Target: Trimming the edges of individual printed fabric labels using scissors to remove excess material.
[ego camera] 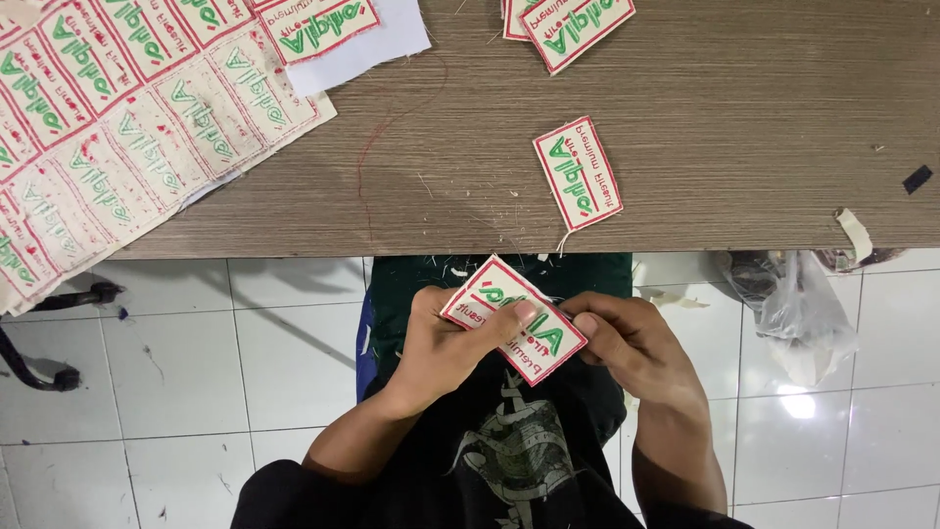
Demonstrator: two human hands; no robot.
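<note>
Both hands meet over the lap, below the table edge. The left hand (pixel 441 343) grasps a cut patch (pixel 513 318) — a cream rectangle with a red border and green and red stitching — its thumb pressed flat on the patch's face and the other fingers curled behind it. The right hand (pixel 627 343) pinches the same patch at its lower right corner, thumb tip on top, remaining fingers folded underneath. The patch lies tilted between the two thumbs, just above a black shirt (pixel 509 441). Beyond the fingertips, a second patch (pixel 578 173) rests alone on the wooden table (pixel 744 127). Farther up and left of the left fingers — an uncut sheet of patches (pixel 117 118) overhanging the table edge. Right of the right hand, a plastic bag (pixel 798 313) sits on the tiled floor (pixel 196 372).
</note>
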